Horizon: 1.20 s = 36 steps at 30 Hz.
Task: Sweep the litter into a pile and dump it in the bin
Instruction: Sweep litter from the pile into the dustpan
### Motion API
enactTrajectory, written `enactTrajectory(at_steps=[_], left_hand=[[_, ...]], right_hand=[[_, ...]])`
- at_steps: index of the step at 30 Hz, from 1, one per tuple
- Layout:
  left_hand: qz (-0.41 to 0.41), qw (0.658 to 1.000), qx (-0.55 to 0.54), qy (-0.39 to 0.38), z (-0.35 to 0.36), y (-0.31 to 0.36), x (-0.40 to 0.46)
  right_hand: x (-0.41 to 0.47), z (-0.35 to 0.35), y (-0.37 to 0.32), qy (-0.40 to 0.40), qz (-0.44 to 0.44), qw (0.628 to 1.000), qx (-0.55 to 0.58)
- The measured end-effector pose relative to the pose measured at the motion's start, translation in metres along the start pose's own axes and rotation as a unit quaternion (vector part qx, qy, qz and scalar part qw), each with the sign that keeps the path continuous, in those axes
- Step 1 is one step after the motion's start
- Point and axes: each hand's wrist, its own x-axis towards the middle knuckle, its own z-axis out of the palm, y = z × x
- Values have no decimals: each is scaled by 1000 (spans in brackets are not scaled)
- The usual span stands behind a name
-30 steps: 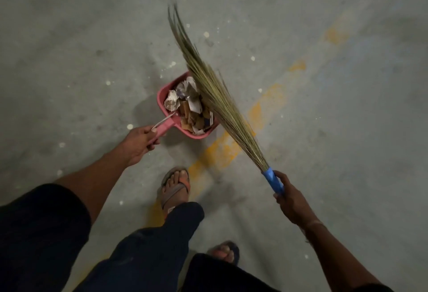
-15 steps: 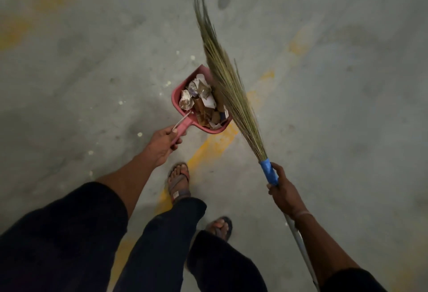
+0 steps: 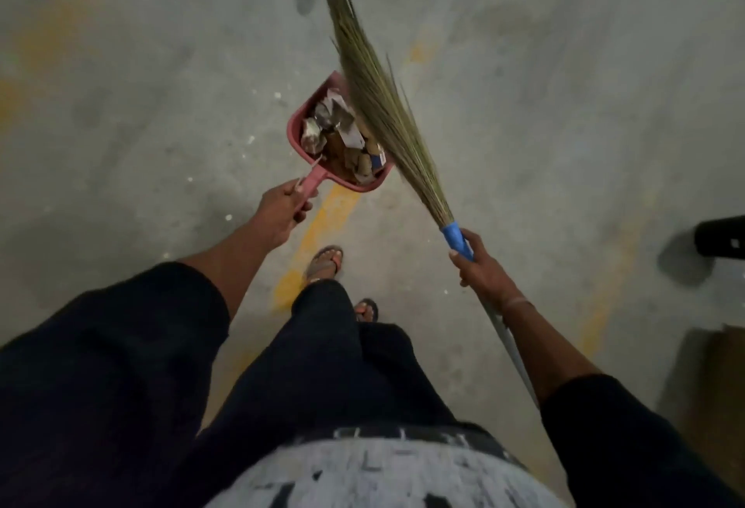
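The left hand (image 3: pixel 282 211) grips the handle of a pink dustpan (image 3: pixel 300 132), fingers curled round it, and holds the pan out ahead of the hand and above the concrete floor (image 3: pixel 141 104). The litter (image 3: pixel 342 140), crumpled paper, torn card and wrapper scraps, lies heaped inside the dustpan, just beyond the left hand and to the inner side of it, between the two hands but nearer the left. The right hand (image 3: pixel 479 263) is wrapped round the blue collar of a grass broom (image 3: pixel 379 96), at the point where the bristles meet the pale shaft; the shaft runs back from the hand along the right forearm. From that hand the bristles fan forward and toward the left hand, crossing over the dustpan's right edge and hiding part of the litter there; whether the bristles touch the pan cannot be told. The two hands are well apart, with the loaded pan and the lower bristles in the gap between them. Below and between the hands two sandalled feet (image 3: pixel 324 261) stand on the floor beside a worn yellow painted line (image 3: pixel 318 225). Out past the right hand, at the frame's edge, sits a dark object (image 3: pixel 719 239) too cropped to identify.
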Motion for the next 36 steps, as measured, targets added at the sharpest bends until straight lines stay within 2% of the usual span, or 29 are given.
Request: enactTrajectory(at_steps=[9, 16, 22, 27, 36], left_hand=[[-1, 994, 67, -81, 57, 64, -20], [-12, 978, 139, -156, 119, 85, -15], [-7, 955, 197, -220, 199, 93, -20], [-5, 944, 225, -242, 276, 86, -32], [-29, 928, 249, -275, 444, 36, -73]], right_hand=[[-90, -42, 25, 56, 67, 996, 9], [-141, -47, 49, 139, 117, 979, 88], [-157, -57, 75, 198, 156, 953, 168], [-157, -80, 113, 230, 169, 931, 226], [-149, -161, 217, 275, 179, 906, 268]])
